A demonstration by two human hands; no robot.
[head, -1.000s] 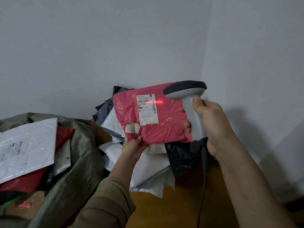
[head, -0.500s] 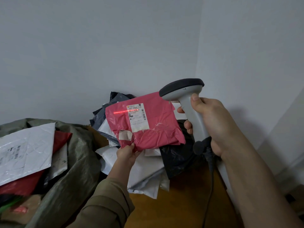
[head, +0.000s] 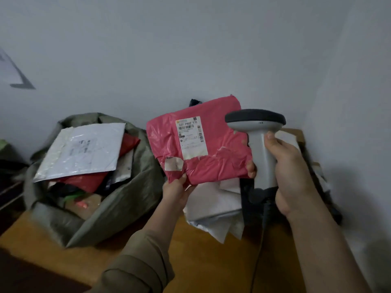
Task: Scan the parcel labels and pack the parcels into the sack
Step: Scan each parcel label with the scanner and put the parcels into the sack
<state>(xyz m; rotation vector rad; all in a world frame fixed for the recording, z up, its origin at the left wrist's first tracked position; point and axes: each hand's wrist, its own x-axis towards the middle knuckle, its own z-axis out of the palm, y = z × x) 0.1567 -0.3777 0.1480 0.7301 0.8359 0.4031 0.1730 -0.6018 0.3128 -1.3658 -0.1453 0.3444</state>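
Note:
My left hand [head: 176, 190] pinches the lower edge of a pink parcel [head: 222, 159] and holds it upright in front of the wall. Its white label [head: 191, 137] faces me, with no red scan line on it. My right hand [head: 289, 172] grips the grey handle of a barcode scanner [head: 259, 140], whose dark head sits just right of the parcel. An open olive-green sack [head: 118, 208] stands at the left, holding a white parcel [head: 82, 151] on top of red and dark ones.
A heap of white parcels [head: 213, 206] and dark ones lies on the wooden table [head: 203, 256] behind and under the pink parcel. The scanner's black cable [head: 257, 263] hangs down over the table. Walls meet in a corner at the right.
The red scan line on the label has gone out. The view has swung left, bringing the sack further into sight, and the pink parcel now sits closer to it.

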